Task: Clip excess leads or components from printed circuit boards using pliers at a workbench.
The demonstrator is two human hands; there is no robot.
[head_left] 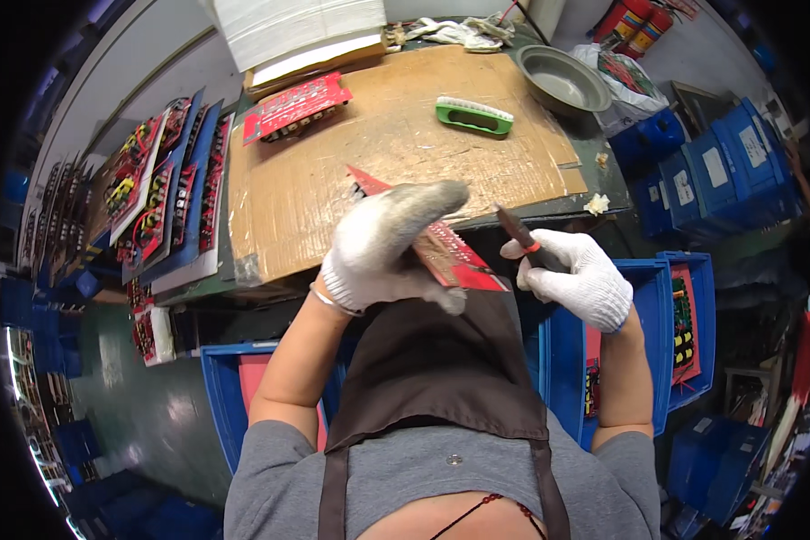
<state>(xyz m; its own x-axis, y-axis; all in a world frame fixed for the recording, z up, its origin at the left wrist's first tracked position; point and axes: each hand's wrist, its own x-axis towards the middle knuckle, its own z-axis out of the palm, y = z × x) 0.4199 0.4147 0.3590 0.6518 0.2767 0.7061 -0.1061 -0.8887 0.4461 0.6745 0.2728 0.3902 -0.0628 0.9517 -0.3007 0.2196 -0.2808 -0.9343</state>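
We list: left white-gloved hand [382, 236], pinching tilted red circuit board [456, 258] by near edge of dark-green bench [594, 167]; right white-gloved hand [587, 281], gripping dark orange-banded tool [517, 230]. We judge tool readied; next calls for steady board.

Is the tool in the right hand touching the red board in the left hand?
Apart. The head view shows a gap between the tool and the red board, with dark background visible there.

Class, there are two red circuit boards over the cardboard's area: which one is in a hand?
The tilted board nearer the person, held in the gloved left hand. The far board lies on the cardboard, untouched.
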